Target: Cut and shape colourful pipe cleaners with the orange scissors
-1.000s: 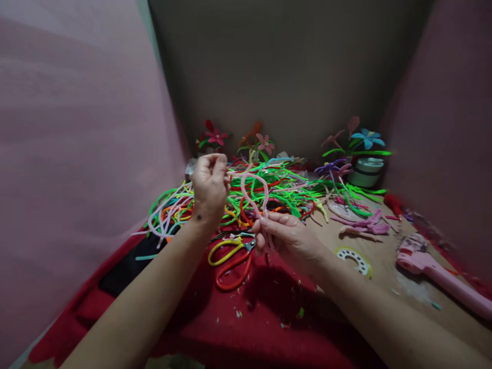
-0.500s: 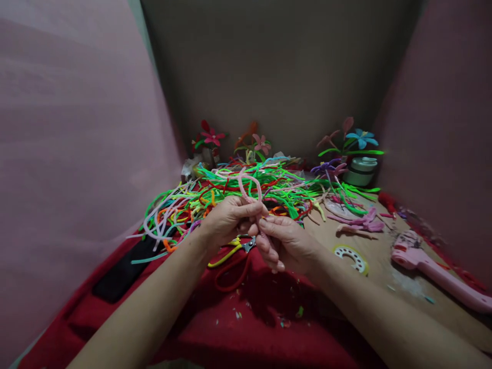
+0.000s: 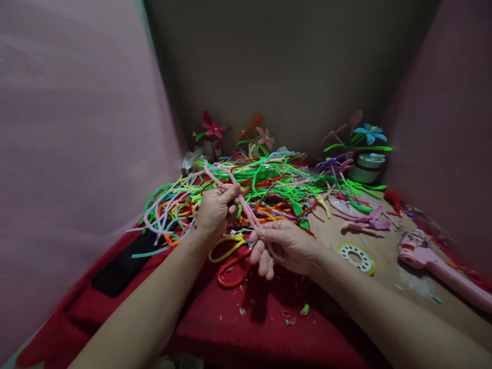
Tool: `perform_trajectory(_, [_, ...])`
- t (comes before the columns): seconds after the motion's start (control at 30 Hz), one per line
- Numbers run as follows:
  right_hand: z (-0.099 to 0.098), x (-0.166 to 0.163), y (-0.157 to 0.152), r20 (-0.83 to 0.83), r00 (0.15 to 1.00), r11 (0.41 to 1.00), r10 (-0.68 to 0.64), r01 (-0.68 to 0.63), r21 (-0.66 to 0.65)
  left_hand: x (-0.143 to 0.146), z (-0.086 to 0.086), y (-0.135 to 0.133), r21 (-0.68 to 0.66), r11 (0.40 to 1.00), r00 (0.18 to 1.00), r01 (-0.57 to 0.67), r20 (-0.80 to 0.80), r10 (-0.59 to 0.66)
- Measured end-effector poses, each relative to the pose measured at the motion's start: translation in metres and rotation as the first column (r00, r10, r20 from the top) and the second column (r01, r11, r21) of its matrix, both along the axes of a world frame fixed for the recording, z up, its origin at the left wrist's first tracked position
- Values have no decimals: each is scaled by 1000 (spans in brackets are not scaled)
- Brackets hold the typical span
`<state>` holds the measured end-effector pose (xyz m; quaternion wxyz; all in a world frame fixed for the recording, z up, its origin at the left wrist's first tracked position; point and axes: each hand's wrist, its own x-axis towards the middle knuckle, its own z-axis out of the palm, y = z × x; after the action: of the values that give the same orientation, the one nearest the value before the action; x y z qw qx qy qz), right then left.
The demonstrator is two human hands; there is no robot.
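Both hands hold one pale pink pipe cleaner point(image 3: 246, 211) above a red cloth. My left hand point(image 3: 217, 210) is closed around its upper part, where it loops back toward a big heap of coloured pipe cleaners point(image 3: 265, 187). My right hand point(image 3: 279, 246) pinches the lower end between thumb and forefinger, the other fingers hanging loose. Just under the hands lie scissors point(image 3: 230, 259) with one yellow and one red handle loop.
Finished pipe-cleaner flowers point(image 3: 215, 128) stand along the back wall, with a blue flower point(image 3: 369, 134) over a small pot point(image 3: 367, 168). A pink handled tool point(image 3: 438, 264) and a white ring with holes point(image 3: 356, 254) lie on the bare board at right. Pink walls close both sides.
My left hand, raised high and apart a second ago, came down to meet the right, then moved slightly up and left again, drawing the pink pipe cleaner straighter between the hands.
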<state>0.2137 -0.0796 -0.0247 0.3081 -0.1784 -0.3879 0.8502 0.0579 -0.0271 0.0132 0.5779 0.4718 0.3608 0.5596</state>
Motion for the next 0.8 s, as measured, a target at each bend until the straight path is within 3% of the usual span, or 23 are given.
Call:
perform_trajectory(0.27, [-1, 1, -1, 33, 993, 992, 113, -115, 49, -7, 2, 2, -58, 998, 989, 34, 144, -26])
perform_trajectory(0.43, [2, -1, -5, -5, 986, 983, 165, -164, 87, -4, 4, -3, -74, 986, 988, 151, 37, -149])
perform_trajectory(0.53, [3, -2, -6, -37, 992, 989, 118, -114, 98, 2, 1, -10, -91, 977, 977, 194, -70, -201])
perform_trajectory(0.67, [2, -3, -6, -50, 999, 995, 9, -4, 102, 10, -4, -16, -64, 984, 965, 168, -192, -177])
perform_trajectory(0.8, [1, -5, -6, -63, 991, 992, -121, 122, 24, 12, -5, -15, -48, 995, 979, 92, -176, -99])
